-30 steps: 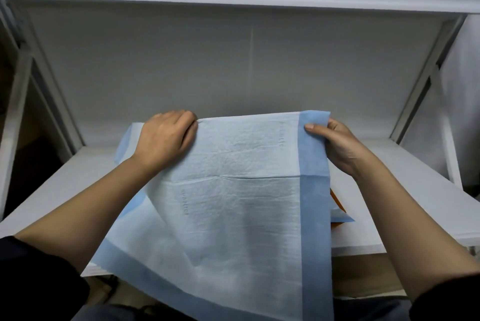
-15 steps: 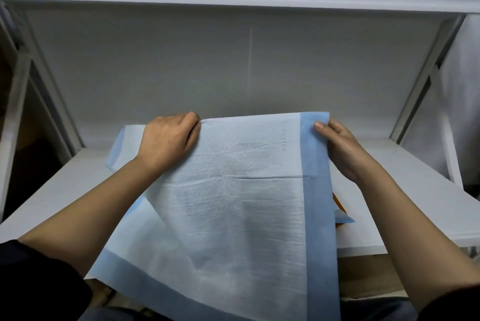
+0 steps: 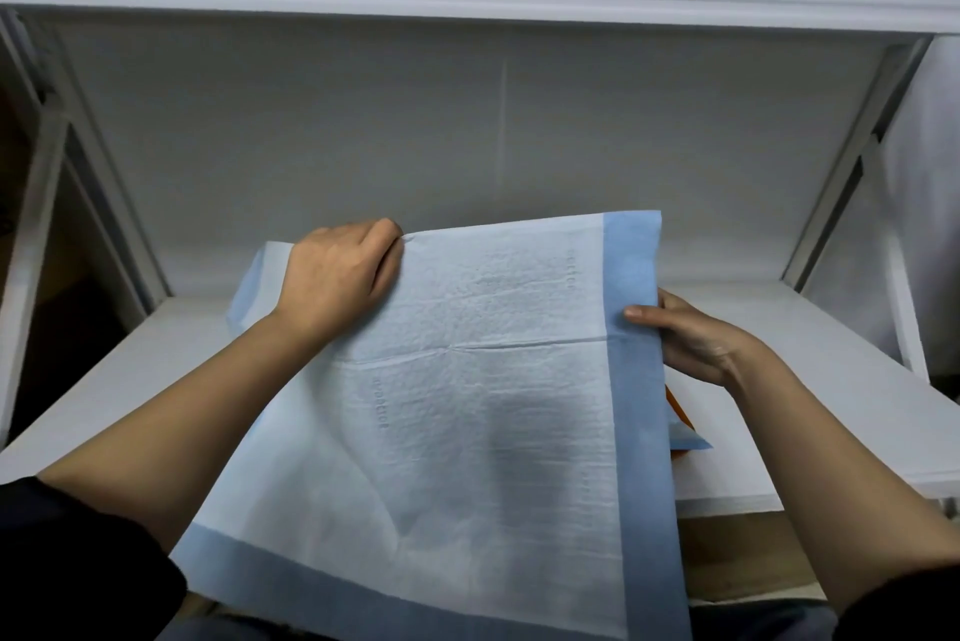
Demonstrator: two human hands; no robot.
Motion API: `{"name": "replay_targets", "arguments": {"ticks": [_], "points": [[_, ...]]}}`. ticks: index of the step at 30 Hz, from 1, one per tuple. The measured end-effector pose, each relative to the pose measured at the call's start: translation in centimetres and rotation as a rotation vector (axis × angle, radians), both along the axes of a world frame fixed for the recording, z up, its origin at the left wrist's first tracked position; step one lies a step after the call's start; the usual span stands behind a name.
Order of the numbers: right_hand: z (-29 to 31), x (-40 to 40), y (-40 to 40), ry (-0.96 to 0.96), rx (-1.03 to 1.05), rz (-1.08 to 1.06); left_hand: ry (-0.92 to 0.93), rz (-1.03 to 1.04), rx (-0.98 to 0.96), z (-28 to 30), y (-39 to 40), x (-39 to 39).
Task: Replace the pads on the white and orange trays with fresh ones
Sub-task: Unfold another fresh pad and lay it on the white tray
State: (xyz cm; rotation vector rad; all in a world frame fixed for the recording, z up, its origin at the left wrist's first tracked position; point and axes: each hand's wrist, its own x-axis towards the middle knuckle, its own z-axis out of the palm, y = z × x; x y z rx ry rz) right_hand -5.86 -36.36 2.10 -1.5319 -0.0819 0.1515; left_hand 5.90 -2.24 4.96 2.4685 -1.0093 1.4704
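Left hand: grips the far edge of the white quilted absorbent pad with blue plastic border, spread above the white shelf. Right hand: pinches its right blue border. Risk: the pad hides the orange tray, so it may settle skewed or creased.

Faint embossed lettering on the pad, too blurred to read

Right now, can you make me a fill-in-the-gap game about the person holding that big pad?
1. The pad is white with a ____ border.
2. The left hand grips the pad's ____ edge.
3. The right hand pinches the border with its ____ on top.
4. A sliver of the ____ tray peeks out beside the pad.

Missing words: blue; top; thumb; orange
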Motion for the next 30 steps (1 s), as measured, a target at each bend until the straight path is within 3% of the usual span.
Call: {"name": "replay_targets", "arguments": {"ticks": [5,10,13,16,19,21,23,26,30], "points": [[-0.6,0.3,0.1,0.024,-0.085,-0.037,-0.023,0.024,0.006,-0.1,0.2,-0.1],[-0.7,0.7,0.0,-0.020,0.166,-0.153,-0.030,0.049,0.047,-0.3,-0.5,0.3],[-0.2,0.5,-0.2,-0.036,0.174,-0.170,-0.051,0.029,0.052,-0.2,-1.5,0.4],[0.3,1.1,0.2,-0.137,-0.074,-0.436,-0.066,0.011,0.072,0.0,-2.8,0.4],[1.3,1.9,2.0,-0.541,-0.606,-0.961,-0.055,0.003,0.109,0.1,-4.6,0.2],[3.0,2.0,4.4,-0.829,-1.037,-0.825,-0.047,0.016,0.157,0.3,-6.0,-0.2],[4.5,2.5,7.0,-0.805,-1.236,-0.467,-0.072,0.029,0.207,0.6,-7.2,-0.7],[5.7,3.8,8.7,-0.509,-1.151,-0.215,-0.105,0.002,0.198,0.7,-8.0,-1.5],[5.7,4.1,7.9,-0.490,-1.065,-0.176,-0.076,-0.014,0.063,0.1,-5.8,-1.6]]}}
